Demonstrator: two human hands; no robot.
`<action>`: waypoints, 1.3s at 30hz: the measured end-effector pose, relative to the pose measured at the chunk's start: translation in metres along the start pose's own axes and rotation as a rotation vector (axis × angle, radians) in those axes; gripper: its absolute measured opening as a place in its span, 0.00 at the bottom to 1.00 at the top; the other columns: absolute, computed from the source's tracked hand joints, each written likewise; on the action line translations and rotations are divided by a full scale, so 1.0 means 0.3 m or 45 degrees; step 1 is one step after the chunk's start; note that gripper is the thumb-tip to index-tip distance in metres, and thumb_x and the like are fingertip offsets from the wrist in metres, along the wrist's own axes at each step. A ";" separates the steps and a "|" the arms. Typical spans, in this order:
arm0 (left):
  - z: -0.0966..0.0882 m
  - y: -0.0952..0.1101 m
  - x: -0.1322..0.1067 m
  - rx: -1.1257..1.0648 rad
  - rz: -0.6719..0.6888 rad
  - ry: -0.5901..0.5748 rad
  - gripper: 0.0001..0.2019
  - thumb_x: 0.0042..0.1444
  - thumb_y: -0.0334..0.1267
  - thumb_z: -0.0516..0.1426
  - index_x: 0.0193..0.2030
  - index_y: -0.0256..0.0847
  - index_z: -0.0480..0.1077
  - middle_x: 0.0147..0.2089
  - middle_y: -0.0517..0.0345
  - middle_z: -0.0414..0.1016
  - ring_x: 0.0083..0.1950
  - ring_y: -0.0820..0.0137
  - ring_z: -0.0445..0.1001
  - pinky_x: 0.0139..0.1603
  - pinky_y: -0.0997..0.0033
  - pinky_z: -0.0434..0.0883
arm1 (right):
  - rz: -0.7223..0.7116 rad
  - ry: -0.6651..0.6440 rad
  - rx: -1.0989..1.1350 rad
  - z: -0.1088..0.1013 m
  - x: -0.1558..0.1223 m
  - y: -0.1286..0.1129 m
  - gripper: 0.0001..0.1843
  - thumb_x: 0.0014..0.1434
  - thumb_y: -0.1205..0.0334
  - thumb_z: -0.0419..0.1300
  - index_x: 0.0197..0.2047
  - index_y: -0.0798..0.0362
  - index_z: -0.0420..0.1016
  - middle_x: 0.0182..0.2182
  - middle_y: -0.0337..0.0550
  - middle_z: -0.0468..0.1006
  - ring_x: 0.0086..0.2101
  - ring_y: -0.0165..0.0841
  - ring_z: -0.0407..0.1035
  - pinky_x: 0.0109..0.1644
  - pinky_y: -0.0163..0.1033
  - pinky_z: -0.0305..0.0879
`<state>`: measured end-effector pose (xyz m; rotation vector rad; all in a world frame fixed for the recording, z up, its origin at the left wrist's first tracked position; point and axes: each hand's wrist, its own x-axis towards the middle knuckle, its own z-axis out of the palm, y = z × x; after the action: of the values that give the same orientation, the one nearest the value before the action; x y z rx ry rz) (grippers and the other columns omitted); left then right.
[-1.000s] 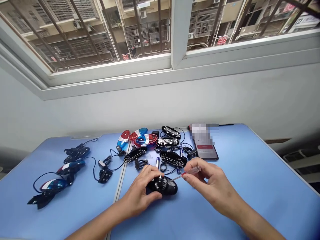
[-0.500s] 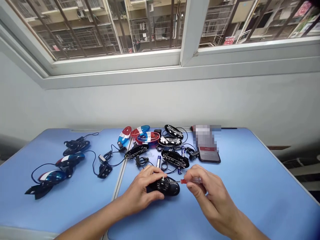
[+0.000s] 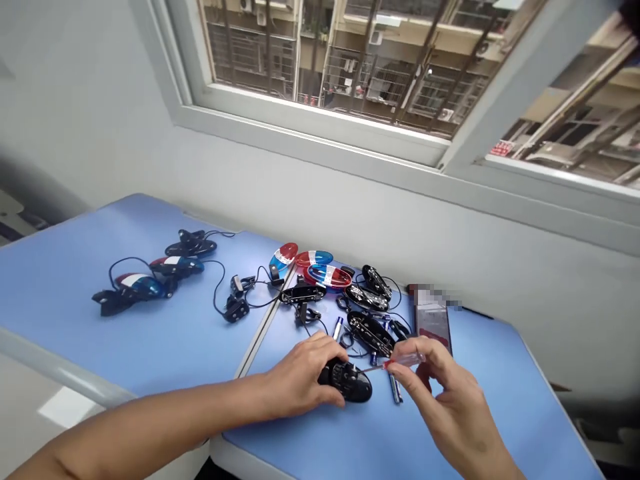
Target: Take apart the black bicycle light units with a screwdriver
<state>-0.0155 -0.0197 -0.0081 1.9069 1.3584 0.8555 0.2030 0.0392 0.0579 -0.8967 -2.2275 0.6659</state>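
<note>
My left hand (image 3: 307, 373) is closed round one end of a black oval bike-light housing (image 3: 359, 388), which lies on the blue table with its ribbed clamp mount upward. A small screwdriver (image 3: 409, 361) with a clear handle and red collar is pinched between the fingers of my right hand (image 3: 447, 393). Its thin shaft points left, and the tip meets the mount area; whether it sits in a screw is too small to tell. Just behind the housing are an opened black housing (image 3: 371, 333), a battery (image 3: 338, 328) and a black ring clamp (image 3: 346, 341). Another battery (image 3: 395, 389) lies between my hands.
Red and blue lens covers (image 3: 327, 276) and more opened housings (image 3: 303, 295) lie near the wall. Assembled lights (image 3: 140, 285) with cables and a black switch box (image 3: 236, 309) are on the left. A phone (image 3: 434, 320) rests at right. A seam divides the blue table (image 3: 430, 447).
My view has turned and tilted, so the table and window appear slanted. Both hands keep hold of the housing and screwdriver. A battery beside my right hand has come into view.
</note>
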 end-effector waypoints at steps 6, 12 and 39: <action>0.014 -0.027 -0.005 -0.079 0.051 0.064 0.19 0.46 0.45 0.70 0.42 0.41 0.72 0.39 0.56 0.75 0.44 0.60 0.71 0.42 0.66 0.68 | -0.135 -0.128 0.136 -0.016 0.034 0.011 0.04 0.66 0.63 0.57 0.37 0.48 0.69 0.30 0.41 0.75 0.30 0.32 0.70 0.31 0.35 0.69; 0.016 -0.035 0.002 -0.112 0.035 0.054 0.20 0.46 0.46 0.70 0.43 0.39 0.74 0.39 0.55 0.76 0.43 0.60 0.72 0.42 0.65 0.69 | -0.273 -0.390 0.356 -0.031 0.092 0.010 0.05 0.67 0.66 0.54 0.40 0.48 0.70 0.32 0.44 0.78 0.34 0.34 0.72 0.33 0.38 0.71; -0.010 0.000 -0.022 0.058 0.112 0.058 0.21 0.47 0.35 0.71 0.48 0.39 0.74 0.45 0.52 0.77 0.45 0.59 0.72 0.45 0.62 0.69 | 0.020 -0.186 -0.122 0.003 0.046 -0.054 0.16 0.70 0.55 0.48 0.34 0.49 0.72 0.23 0.36 0.73 0.18 0.27 0.61 0.20 0.33 0.59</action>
<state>-0.0198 -0.0256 -0.0074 2.0059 1.3396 0.9227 0.1878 0.0389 0.0729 -0.9403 -2.4020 0.6558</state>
